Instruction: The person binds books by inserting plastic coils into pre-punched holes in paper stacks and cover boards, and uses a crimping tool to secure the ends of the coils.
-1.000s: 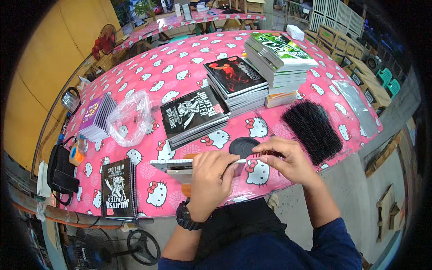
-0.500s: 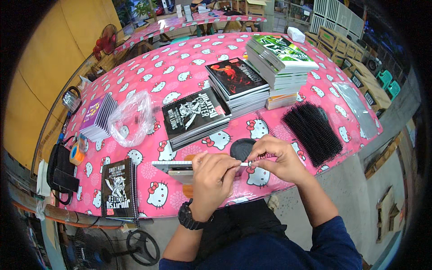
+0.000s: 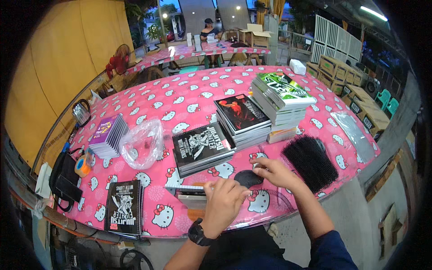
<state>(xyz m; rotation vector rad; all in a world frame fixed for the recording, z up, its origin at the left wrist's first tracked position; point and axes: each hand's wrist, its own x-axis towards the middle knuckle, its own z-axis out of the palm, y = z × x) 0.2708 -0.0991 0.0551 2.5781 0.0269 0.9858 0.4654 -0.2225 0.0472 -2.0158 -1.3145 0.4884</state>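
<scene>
My left hand [image 3: 225, 204], with a black watch on its wrist, is closed on an unbound notebook [image 3: 191, 198] standing on edge, its white punched edge upward. Thin dark spiral coil [image 3: 281, 198] curves over the tablecloth to the right of that hand. Whether the coil is threaded into the notebook, I cannot tell. Above a round black dish [image 3: 245, 178] is my right hand [image 3: 275, 173], its thumb and index finger apart and nothing visible between them. Further right lies a heap of black plastic coils [image 3: 310, 164].
Stacks of spiral notebooks [image 3: 202, 148] and a tall book stack [image 3: 283, 103] stand beyond my hands. One black notebook [image 3: 123, 207] lies at left, near purple books [image 3: 108, 135], a clear plastic bag [image 3: 143, 144] and orange tape [image 3: 83, 166]. A person [image 3: 209, 31] sits at the far table.
My right hand has left the notebook's end and moved over the black dish, its pinch opened. The coil now lies curved on the cloth. The view has tilted up.
</scene>
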